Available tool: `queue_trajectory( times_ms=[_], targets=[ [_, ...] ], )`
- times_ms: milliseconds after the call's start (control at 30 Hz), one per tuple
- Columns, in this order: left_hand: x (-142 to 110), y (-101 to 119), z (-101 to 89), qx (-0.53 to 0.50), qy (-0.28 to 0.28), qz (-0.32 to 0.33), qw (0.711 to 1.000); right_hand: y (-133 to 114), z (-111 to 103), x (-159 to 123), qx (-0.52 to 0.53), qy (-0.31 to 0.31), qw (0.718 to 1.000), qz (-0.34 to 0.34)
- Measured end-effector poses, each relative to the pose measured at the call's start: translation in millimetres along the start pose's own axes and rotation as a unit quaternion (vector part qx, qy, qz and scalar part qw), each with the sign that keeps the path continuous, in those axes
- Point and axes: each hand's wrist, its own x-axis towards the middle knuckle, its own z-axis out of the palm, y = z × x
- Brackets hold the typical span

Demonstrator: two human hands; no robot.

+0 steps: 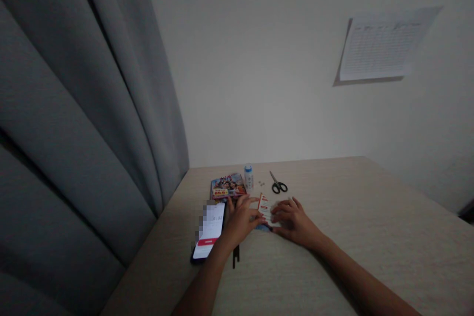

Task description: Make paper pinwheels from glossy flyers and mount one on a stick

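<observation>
Centrally: one printed paper [264, 206], on the wooden table [370, 222], between the two hands. Left hand [242, 218]: thumb and fingers at the paper's left edge. Right hand [292, 219]: curled fingers at its right edge. Whether either pinches the paper or merely rests on it, I cannot tell in this dim light. Phone [209, 229], screen lit: beside the left forearm, inside the table's left edge. Behind the hands: colourful booklet [227, 187]; upright blue-capped bottle [249, 178], just right of it; scissors [279, 187], handles toward the right hand. Room: widest rightward, tabletop running from the right forearm to a slanting edge; far edge along the wall [259, 84].
</observation>
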Motion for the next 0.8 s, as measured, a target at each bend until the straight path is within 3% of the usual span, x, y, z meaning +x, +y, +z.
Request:
queue_trajectory(
  times_ms=[267, 533, 667, 800],
  targets=[
    [0.9, -4.1, 6.9, 0.043, 0.019, -0.042, 0.998, 0.9, 3.0, 0.9, 0.039, 0.028, 0.999, 0.016],
    [2.1, -7.4, 4.7, 0.053, -0.009, -0.085, 0.995, 18.7, 8.8, 0.7, 0.044, 0.146, 0.985, 0.079],
    [0.3, -7.7, 2.7, 0.043, 0.000, -0.065, 0.997, 20.6, 7.2, -0.1, 0.026, 0.171, 0.979, 0.104],
    [-3.5, -10.3, 4.2, 0.030, -0.031, -0.012, 0.999, 17.0, 1.6, -0.7, -0.001, 0.136, 0.987, 0.091]
  ],
)
